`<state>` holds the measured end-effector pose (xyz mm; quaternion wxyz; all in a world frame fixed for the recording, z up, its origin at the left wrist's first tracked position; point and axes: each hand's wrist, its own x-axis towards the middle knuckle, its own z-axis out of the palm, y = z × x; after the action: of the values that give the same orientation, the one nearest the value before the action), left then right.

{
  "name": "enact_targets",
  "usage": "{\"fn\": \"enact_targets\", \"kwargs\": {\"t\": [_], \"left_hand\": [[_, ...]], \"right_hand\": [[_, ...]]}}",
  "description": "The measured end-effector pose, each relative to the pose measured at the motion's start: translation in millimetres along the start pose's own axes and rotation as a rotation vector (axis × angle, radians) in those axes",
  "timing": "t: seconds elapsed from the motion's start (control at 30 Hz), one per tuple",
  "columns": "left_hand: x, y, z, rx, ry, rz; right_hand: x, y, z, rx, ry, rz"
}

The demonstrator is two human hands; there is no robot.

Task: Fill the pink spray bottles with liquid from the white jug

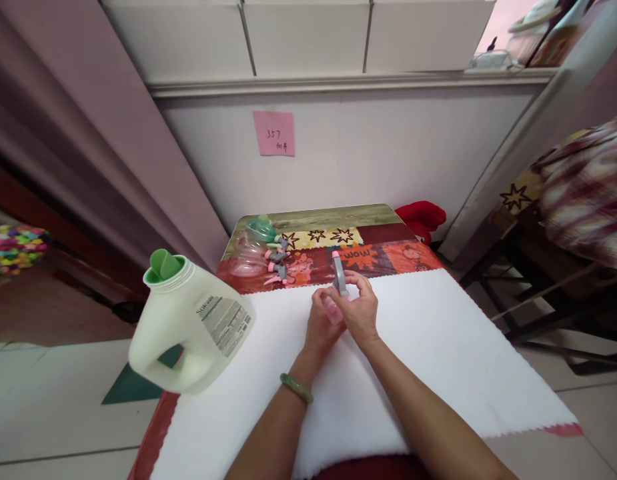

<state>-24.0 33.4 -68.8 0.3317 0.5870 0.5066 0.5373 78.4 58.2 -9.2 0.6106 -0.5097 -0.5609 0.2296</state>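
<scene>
In the middle of the head view, my left hand is wrapped round the body of a small pink see-through spray bottle. My right hand grips its grey trigger spray head, which has a pink nozzle tip. The bottle is upright or slightly tilted, just above a white cloth, and my fingers hide part of it. Whether the head is screwed tight, I cannot tell. Several more spray bottles, pink and green, lie on their sides at the table's back left, their grey heads facing right.
A large pale green jug with a green spout stands at the table's left. The white cloth covers the front of the patterned table. A white wall with a pink note rises behind. To the right is a dark stool with plaid fabric above it.
</scene>
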Motion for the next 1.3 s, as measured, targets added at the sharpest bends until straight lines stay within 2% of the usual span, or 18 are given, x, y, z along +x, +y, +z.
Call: {"fn": "enact_targets", "kwargs": {"t": [0.17, 0.33, 0.43, 0.6, 0.8, 0.87, 0.97, 1.2, 1.3], "left_hand": [[-1, -2, -0.1, -0.021, -0.025, 0.013], [-2, -6, -1.7, 0.012, -0.017, -0.020], [-3, -9, -1.4, 0.041, -0.006, -0.033], [-2, -11, 1.0, 0.071, 0.033, -0.045], [-2, -14, 1.8, 0.100, 0.068, -0.058], [-2, -15, 1.9, 0.111, 0.078, -0.058], [-2, -16, 1.9, 0.124, 0.073, -0.053], [1, -18, 1.2, 0.131, 0.056, -0.045], [3, -18, 0.9, 0.135, 0.055, -0.050]], "right_hand": [[0, -2, -7, 0.020, -0.064, -0.053], [6, -15, -16, 0.005, -0.159, -0.120], [14, -25, -22, 0.039, -0.140, -0.085], [35, -45, -33, 0.229, -0.097, -0.012], [63, -89, -59, 0.304, 0.037, -0.164], [73, -94, -74, 0.264, 0.024, -0.192], [82, -77, -101, 0.190, -0.120, -0.081], [68, 32, -160, 0.033, -0.322, 0.650], [60, 63, -175, -0.045, -0.301, 0.785]]}}
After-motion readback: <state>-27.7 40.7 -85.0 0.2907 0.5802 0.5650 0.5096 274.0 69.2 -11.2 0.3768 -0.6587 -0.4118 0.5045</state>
